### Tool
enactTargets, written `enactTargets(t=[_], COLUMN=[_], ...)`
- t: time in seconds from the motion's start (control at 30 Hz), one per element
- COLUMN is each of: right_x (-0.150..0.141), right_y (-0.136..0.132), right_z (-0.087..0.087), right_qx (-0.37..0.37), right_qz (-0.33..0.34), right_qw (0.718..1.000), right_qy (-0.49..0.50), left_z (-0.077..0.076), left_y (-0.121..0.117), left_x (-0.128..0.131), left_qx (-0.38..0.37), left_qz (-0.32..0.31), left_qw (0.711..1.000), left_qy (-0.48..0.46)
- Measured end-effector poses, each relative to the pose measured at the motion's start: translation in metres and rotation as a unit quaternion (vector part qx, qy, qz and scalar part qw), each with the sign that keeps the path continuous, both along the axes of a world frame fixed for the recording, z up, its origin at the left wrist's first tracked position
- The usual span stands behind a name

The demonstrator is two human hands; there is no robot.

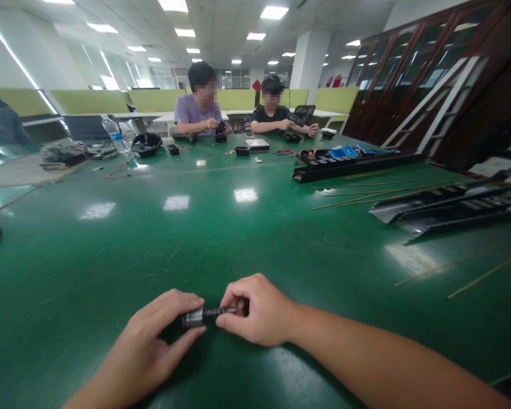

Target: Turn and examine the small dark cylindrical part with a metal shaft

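Observation:
Low in the middle of the head view, my left hand point(155, 335) holds a small dark, motor-like metal part point(193, 317) between thumb and fingers, just above or on the green table point(204, 238). A thin ridged shaft point(215, 312) sticks out of its right end. My right hand point(258, 312) is closed in a pinch around the shaft's far end, with thumb below and index finger above. The shaft's tip partly disappears between those fingers. The part lies roughly level between both hands.
Black metal channels point(344, 165) and thin rods point(366, 199) lie on the right. Across the table sit two people point(198, 108) handling dark parts, near small black trays point(242, 151). A water bottle point(116, 136) stands far left. A stepladder point(443, 102) leans by the cabinets.

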State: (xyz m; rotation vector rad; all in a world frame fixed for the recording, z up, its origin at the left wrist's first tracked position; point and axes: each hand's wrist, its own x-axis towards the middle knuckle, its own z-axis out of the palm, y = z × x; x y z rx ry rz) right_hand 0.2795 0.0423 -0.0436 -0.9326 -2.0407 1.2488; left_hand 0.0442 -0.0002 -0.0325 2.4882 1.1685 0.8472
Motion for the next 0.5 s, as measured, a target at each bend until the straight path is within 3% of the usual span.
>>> enactTargets(t=[0.5], right_x=[0.0], right_y=[0.0], right_z=[0.001], right_qx=[-0.013], right_qz=[-0.007], right_qw=[1.0], right_qy=[0.024], left_z=[0.0], left_y=[0.001], left_x=[-0.012], left_qx=[0.0], left_qz=[0.027], left_qw=[0.999], left_qy=[0.021])
